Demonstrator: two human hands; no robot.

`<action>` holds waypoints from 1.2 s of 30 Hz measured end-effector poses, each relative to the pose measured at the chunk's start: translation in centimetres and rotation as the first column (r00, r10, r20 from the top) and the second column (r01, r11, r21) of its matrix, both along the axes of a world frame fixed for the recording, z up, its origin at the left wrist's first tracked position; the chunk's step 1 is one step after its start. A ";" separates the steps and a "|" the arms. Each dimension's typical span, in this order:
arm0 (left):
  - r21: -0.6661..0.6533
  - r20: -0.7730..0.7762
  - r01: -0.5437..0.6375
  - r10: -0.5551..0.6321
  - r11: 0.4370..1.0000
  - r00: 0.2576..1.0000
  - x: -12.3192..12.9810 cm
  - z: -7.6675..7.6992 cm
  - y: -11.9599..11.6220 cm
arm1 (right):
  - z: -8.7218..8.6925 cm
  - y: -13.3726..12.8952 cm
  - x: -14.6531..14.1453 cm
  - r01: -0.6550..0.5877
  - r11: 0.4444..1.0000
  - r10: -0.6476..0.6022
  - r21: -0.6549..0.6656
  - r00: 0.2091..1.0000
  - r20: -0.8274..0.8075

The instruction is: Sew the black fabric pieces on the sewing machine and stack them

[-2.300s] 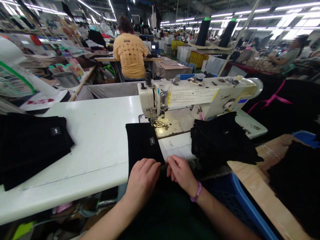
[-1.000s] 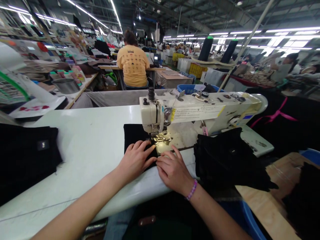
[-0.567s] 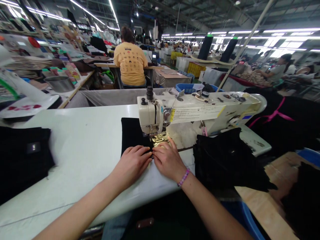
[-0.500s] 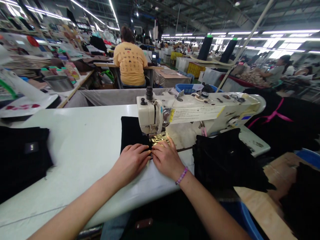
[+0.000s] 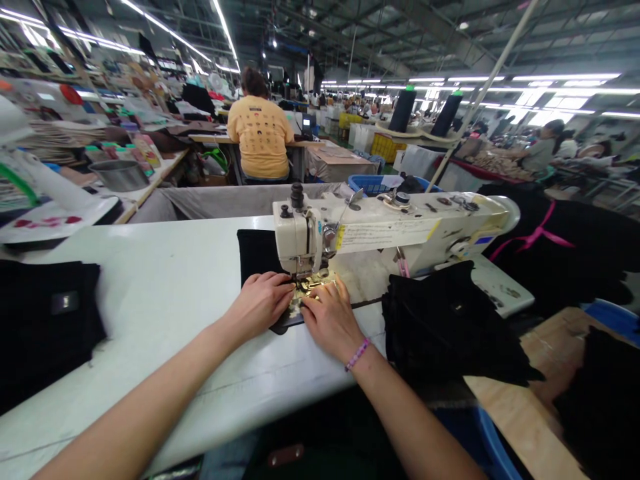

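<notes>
My left hand is closed on the right edge of a black fabric piece, its fingertips just left of the needle area. The fabric runs under the head of a white sewing machine. My right hand, with a purple beaded bracelet on the wrist, rests with its fingers apart on the brass-coloured plate right of the needle. No cloth shows between its fingers. The needle tip and the fabric edge are partly hidden by my fingers.
A black fabric stack lies at the left of the white table. More black pieces are heaped right of my right hand. Behind the machine stands a blue basket. A person in a yellow shirt sits ahead, facing away.
The black fabric and my left hand have shifted slightly forward and left. My right hand has separated from the left, uncovering the metal plate between them. The view has tilted a little.
</notes>
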State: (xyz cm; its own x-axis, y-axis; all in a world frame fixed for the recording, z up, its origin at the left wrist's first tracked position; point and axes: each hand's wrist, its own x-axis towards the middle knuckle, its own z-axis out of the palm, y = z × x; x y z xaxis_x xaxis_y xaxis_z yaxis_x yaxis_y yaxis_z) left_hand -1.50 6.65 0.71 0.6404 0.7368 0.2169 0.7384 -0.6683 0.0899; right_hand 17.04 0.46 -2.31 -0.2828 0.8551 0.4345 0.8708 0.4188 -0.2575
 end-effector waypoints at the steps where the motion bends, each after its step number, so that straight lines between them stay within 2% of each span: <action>1: 0.004 0.002 -0.006 0.006 1.000 1.000 0.0 -0.1 0.1 | -0.1 -0.6 0.0 0.007 1.000 -0.007 -0.003 1.000 -0.014; 7: -0.008 0.022 -0.025 0.025 1.000 0.999 -0.3 -0.7 -0.3 | -0.8 -3.3 -0.4 0.050 0.999 -0.051 -0.014 0.997 -0.064; 13: -0.010 0.047 -0.218 0.218 0.976 0.975 0.0 -2.6 -1.1 | -1.3 -3.3 -0.4 0.035 0.999 -0.033 0.034 0.997 -0.073; 16: -0.034 0.043 -0.270 0.271 0.962 0.961 0.4 -3.1 -2.0 | -1.5 -3.3 -0.3 0.028 0.997 -0.022 0.069 0.996 -0.092; 19: -0.059 0.047 -0.310 0.313 0.949 0.949 0.3 -2.6 -3.5 | -1.5 -3.4 -0.3 -0.005 0.992 0.020 0.128 0.993 -0.116; 22: -0.112 0.067 -0.353 0.361 0.929 0.930 -1.2 -1.0 -4.3 | -1.6 -3.5 -0.3 -0.010 0.991 0.026 0.134 0.993 -0.113; 24: -0.135 0.100 -0.459 0.473 0.878 0.875 -3.0 0.3 -3.8 | -1.7 -3.5 -0.3 -0.004 0.993 0.016 0.121 0.995 -0.101; 27: -0.171 0.151 -0.681 0.702 0.712 0.696 -5.9 1.4 -1.7 | -2.0 -3.4 -0.3 -0.012 0.990 0.025 0.138 0.995 -0.093; 29: -0.244 0.160 -0.744 0.782 0.623 0.602 -7.0 1.5 -0.4 | -2.3 -3.4 -0.2 -0.037 0.985 0.053 0.171 0.994 -0.093; 33: -0.404 0.216 -0.728 0.831 0.554 0.513 -7.8 1.2 0.6 | -3.4 -3.3 0.3 -0.072 0.965 0.100 0.254 0.990 -0.099; 36: -0.437 0.318 -0.734 0.853 0.520 0.415 -9.6 2.3 0.7 | -4.5 -3.0 0.7 -0.112 0.945 0.145 0.308 0.985 -0.088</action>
State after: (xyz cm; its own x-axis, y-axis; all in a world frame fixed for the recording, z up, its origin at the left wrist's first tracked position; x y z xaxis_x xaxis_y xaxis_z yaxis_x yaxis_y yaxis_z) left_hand -11.15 7.37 3.02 -0.3917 0.9178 0.0642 0.7486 0.2774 0.6022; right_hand 17.69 -2.54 -6.77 -0.3187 0.6393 0.6998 0.7785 0.5977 -0.1915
